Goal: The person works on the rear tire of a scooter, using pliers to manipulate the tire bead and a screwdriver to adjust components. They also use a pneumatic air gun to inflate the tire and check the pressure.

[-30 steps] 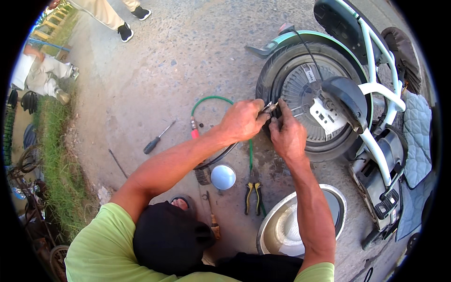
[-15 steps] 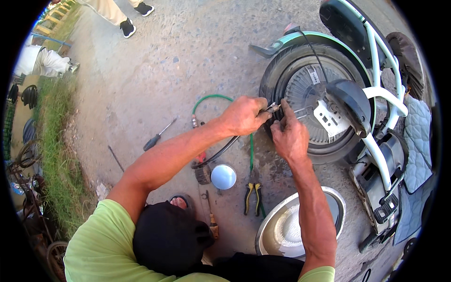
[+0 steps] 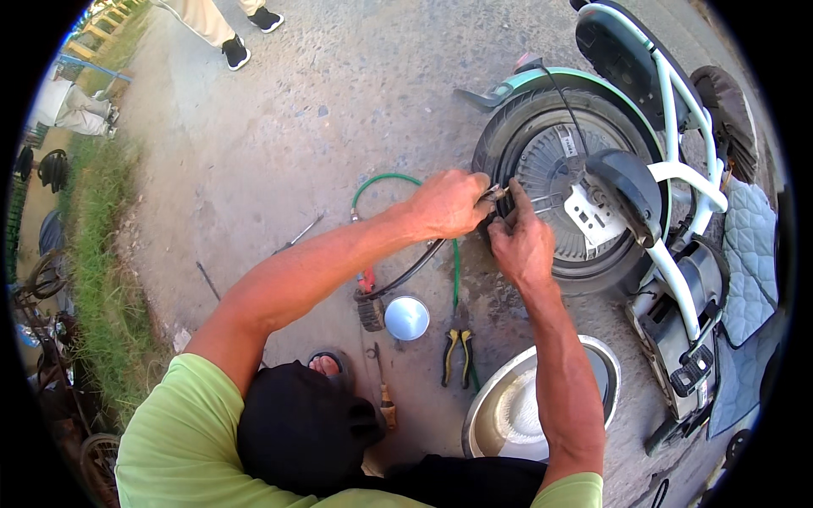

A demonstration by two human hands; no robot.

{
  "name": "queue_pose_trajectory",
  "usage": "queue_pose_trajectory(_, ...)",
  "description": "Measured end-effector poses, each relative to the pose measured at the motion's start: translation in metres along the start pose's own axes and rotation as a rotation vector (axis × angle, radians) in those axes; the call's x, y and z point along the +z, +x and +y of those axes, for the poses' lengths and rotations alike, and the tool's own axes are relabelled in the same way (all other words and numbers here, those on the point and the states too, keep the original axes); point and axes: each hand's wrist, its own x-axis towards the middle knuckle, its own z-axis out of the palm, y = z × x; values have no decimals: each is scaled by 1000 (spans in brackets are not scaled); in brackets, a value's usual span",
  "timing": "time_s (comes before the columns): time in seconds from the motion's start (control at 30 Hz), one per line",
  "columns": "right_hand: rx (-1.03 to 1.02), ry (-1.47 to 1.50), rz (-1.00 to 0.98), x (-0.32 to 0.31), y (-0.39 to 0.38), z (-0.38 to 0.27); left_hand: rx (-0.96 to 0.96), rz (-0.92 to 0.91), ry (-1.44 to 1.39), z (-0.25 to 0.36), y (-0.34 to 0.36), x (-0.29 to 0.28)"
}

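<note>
By wheel (image 3: pixel 566 199) | both grips closed on valve tool (image 3: pixel 498 194) | steel basin (image 3: pixel 593 360): water

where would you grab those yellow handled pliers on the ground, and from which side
Grip the pliers by the two yellow handles, coming straight down from above. They lie flat on the concrete with handles toward the person, slightly spread, between the round silver lid and the metal basin.

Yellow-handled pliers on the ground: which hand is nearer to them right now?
Right. The right hand is at the tyre's edge, almost directly above the yellow-handled pliers in the picture. The left hand grips a small metal tool at the wheel, farther up.
</note>
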Motion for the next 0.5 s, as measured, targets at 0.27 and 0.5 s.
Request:
queue_pose_trajectory(0.27, 52, 34, 2, -1, -5, -9, -123, -105, -49, -1, 7, -12)
queue_pose_trajectory(0.5, 128, 290, 187, 7, -8, 7, -601, 102, -404, -73, -26, -62)
